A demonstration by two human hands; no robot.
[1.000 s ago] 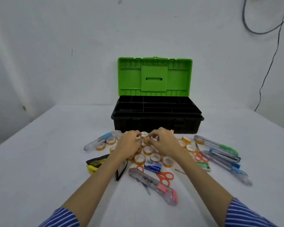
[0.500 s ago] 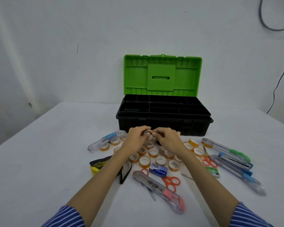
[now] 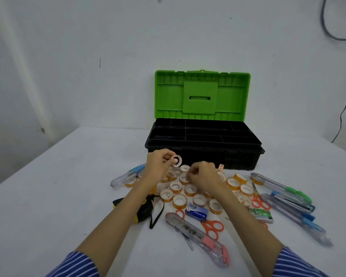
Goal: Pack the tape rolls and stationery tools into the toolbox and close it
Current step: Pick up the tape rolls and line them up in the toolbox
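The black toolbox (image 3: pixel 246 156) stands open at the back of the table, green lid (image 3: pixel 202 94) upright, its divided tray showing nothing inside. My left hand (image 3: pixel 160 164) pinches one small tape roll (image 3: pixel 176 161) lifted in front of the box's front wall. My right hand (image 3: pixel 203 176) hovers low over a heap of small orange tape rolls (image 3: pixel 179 200), fingers curled; whether it pinches a roll is hidden. Around the heap lie utility knives (image 3: pixel 196 230), orange scissors (image 3: pixel 213 228), staple boxes (image 3: pixel 197 211) and a black-yellow tape measure (image 3: pixel 144 212).
More clear-bodied cutters (image 3: pixel 282 188) with green and blue sliders lie at the right, another cutter (image 3: pixel 126 175) at the left. A second pair of scissors (image 3: pixel 258 200) and a green staple box (image 3: pixel 262 213) sit right of my forearm. White wall behind; cable hangs at right.
My left hand has risen from the heap with one tape roll, apart from the right hand. The right hand stays low over the rolls. The camera has shifted slightly.
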